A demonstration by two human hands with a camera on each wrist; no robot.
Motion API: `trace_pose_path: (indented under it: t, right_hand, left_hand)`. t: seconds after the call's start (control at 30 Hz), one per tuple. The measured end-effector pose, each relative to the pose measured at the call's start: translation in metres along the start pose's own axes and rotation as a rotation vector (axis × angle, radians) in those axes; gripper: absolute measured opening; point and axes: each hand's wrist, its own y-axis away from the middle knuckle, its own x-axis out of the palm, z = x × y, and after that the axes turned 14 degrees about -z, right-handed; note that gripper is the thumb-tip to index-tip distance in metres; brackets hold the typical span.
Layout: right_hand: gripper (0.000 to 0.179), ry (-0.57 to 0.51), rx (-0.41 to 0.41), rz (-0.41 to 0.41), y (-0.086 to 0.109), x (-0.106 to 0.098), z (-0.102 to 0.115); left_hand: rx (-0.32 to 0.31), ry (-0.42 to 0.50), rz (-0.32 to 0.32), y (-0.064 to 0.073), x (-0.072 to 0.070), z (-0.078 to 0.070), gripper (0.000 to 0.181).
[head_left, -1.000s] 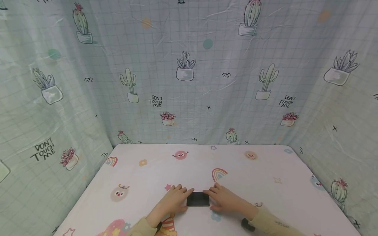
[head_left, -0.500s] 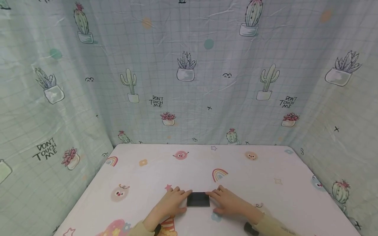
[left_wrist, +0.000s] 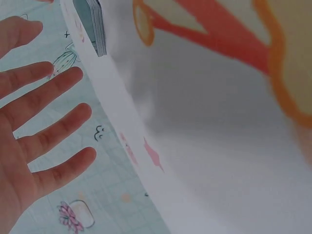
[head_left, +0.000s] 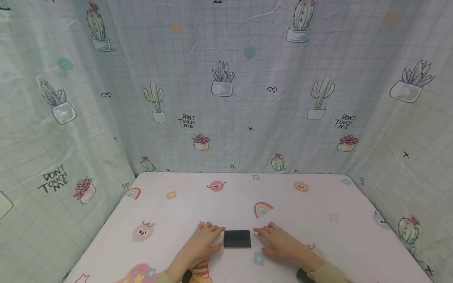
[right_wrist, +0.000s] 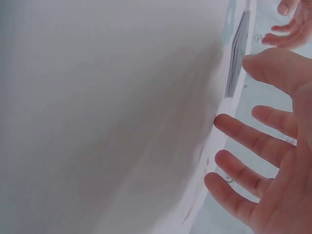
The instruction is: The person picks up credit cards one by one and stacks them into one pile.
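A neat deck of dark-topped cards [head_left: 237,239] lies flat on the table in the head view. Its many thin layers show at the edge of the deck [left_wrist: 99,29] in the left wrist view. My left hand [head_left: 201,243] is just left of it, fingers loosely extended and apart from it. On the other side, my right hand [head_left: 282,244] hovers near the deck with a small gap between. Both wrist views show spread fingers and nothing held, on the left hand [left_wrist: 19,117] and on the right hand [right_wrist: 287,180].
The white table [head_left: 301,208] carries printed rainbows, stars and smiling faces. Curtains [head_left: 226,118] with cactus prints enclose it at the back and on both sides. A dark wrist strap [head_left: 305,276] shows at the right sleeve.
Both hands have drawn outward from the deck's sides, left hand to the left and right hand to the right. Their fingers touched its far corners earlier. The deck stays in place.
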Motion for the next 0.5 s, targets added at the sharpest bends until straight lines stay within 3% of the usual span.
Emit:
trace_pose_path:
  t: [0.27,0.5]
  right_hand:
    - [0.051,0.010,0.079,-0.012,0.002,-0.004,-0.003]
    - [0.052,0.042,0.114,-0.088,0.002,-0.003,-0.010]
  left_hand:
    - [-0.006,-0.049,-0.144,0.002,-0.004,0.008,0.035]
    - [-0.025,-0.057,-0.257,0.002,-0.006,0.018,0.034]
